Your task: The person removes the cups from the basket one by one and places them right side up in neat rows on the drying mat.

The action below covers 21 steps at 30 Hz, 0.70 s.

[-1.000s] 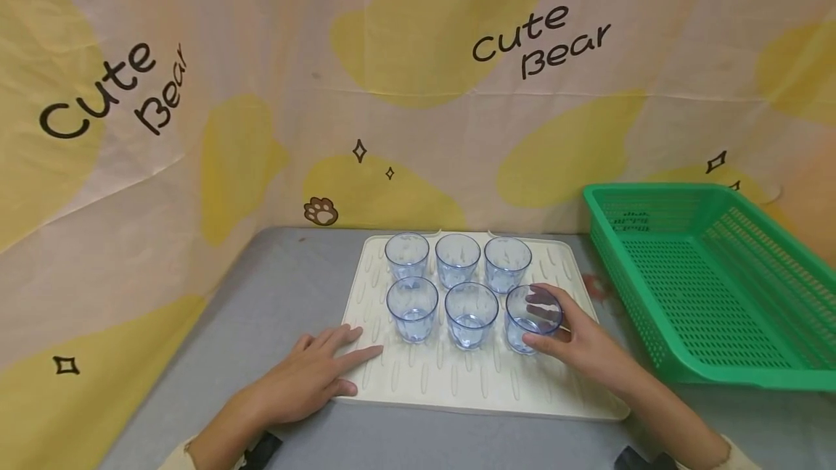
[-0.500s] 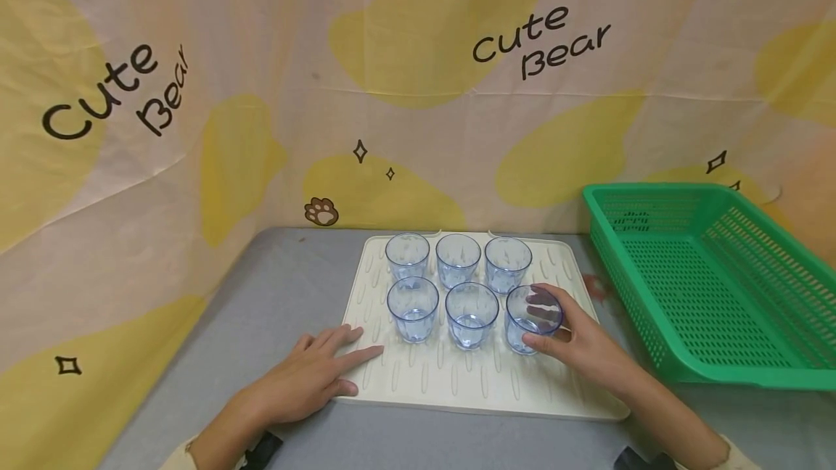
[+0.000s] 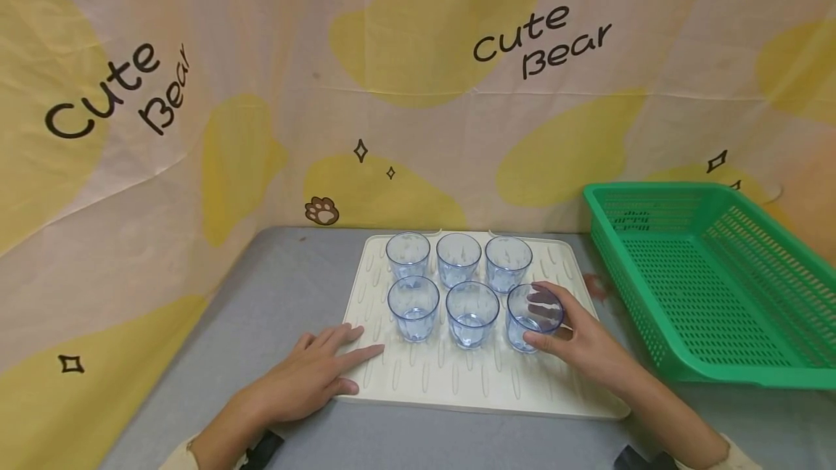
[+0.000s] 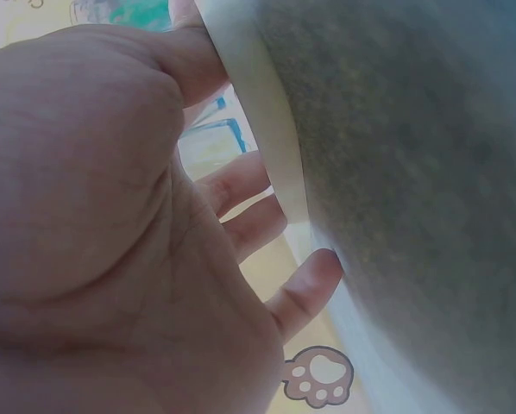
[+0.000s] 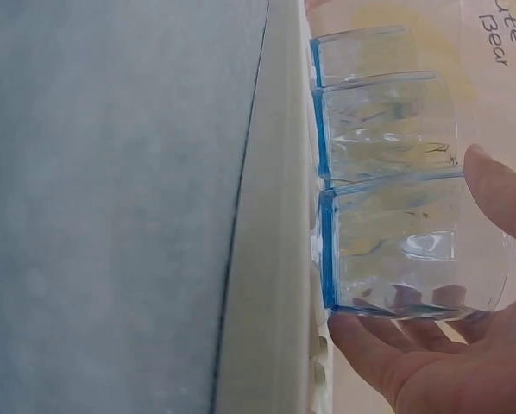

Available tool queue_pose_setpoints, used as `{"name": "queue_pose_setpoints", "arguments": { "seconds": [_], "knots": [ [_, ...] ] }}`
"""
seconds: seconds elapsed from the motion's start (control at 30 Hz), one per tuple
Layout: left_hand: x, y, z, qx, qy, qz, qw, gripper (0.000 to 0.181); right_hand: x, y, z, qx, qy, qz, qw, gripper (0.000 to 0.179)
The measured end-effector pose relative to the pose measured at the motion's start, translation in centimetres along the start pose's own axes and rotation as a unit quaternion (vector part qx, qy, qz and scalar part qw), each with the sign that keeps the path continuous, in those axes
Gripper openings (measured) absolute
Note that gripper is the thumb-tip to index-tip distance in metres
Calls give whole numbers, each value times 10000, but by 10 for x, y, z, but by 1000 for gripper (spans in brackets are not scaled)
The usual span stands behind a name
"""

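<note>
Several clear bluish glasses stand upright in two rows on a cream ridged drying mat (image 3: 451,383). My right hand (image 3: 591,350) grips the front-right glass (image 3: 520,328), thumb on its near side and fingers round the far side. In the right wrist view this glass (image 5: 392,250) stands on the mat with the fingers curled along its wall. At the mat's left front edge my left hand (image 3: 310,379) rests with fingers spread, its fingertips on the mat. The nearest glass to it is the front-left one (image 3: 414,314). Part of the right fingers shows only through the glass.
A green plastic basket (image 3: 666,332) with perforated walls stands right of the mat. The table has a grey cover (image 3: 294,274). A printed cloth (image 3: 405,42) with yellow patches hangs behind and on the left.
</note>
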<state>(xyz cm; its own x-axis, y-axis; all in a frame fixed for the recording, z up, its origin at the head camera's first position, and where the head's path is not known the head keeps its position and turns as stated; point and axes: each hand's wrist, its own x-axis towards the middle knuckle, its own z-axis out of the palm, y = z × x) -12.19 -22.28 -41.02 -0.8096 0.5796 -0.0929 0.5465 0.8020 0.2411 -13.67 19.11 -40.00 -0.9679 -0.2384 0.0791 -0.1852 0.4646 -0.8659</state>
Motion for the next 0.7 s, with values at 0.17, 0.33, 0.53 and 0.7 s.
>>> {"name": "queue_pose_setpoints", "arguments": {
  "seconds": [0.17, 0.33, 0.53, 0.7],
  "knots": [
    [-1, -1, 1, -13, 78, 42, 10000, 58, 1, 1, 0, 5, -91, -54, 9999, 75],
    [-3, -3, 3, 33, 203, 65, 9998, 58, 0, 2, 0, -341, -145, -195, 9991, 84],
    [2, -6, -1, 111, -31, 179, 9998, 55, -1, -9, -7, -1503, 121, -883, 9846, 68],
    [20, -13, -21, 756, 301, 79, 9967, 48, 13, -34, -14, -3229, 448, -1043, 9396, 55]
  ]
}}
